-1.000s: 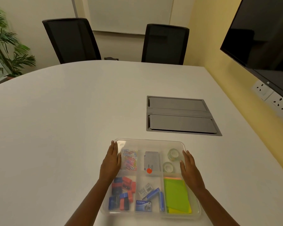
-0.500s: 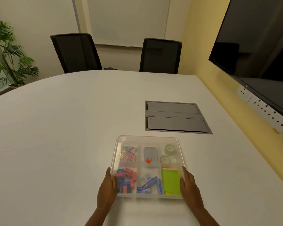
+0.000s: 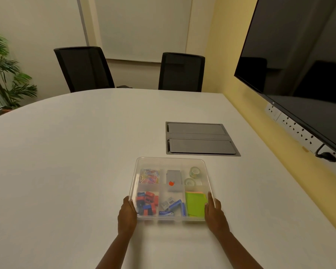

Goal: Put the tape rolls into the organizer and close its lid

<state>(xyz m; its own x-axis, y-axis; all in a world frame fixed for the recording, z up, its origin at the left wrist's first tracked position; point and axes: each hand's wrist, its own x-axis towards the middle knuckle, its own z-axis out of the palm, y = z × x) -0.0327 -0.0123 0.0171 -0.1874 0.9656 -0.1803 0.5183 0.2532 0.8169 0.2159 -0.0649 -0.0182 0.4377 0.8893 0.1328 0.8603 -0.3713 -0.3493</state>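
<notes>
Head view: we cannot tell whether the lid is on the clear organizer [image 3: 171, 162], near the table's [image 3: 66, 152] near edge; two tape rolls [image 3: 194, 170] occupy its far-right compartment. Our left hand [image 3: 126, 215] and right hand [image 3: 214, 213] grip its sides.

Clear organizer [image 3: 171, 162] holds multicoloured paper clips [image 3: 149, 175], red-and-blue sharpeners [image 3: 147, 202], green sticky notes [image 3: 194, 203]; table [image 3: 76, 152] white.

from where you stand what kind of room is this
Most likely an office meeting room: a large white conference table with a built-in cable hatch, black office chairs at its far side, and a big wall screen.
</notes>
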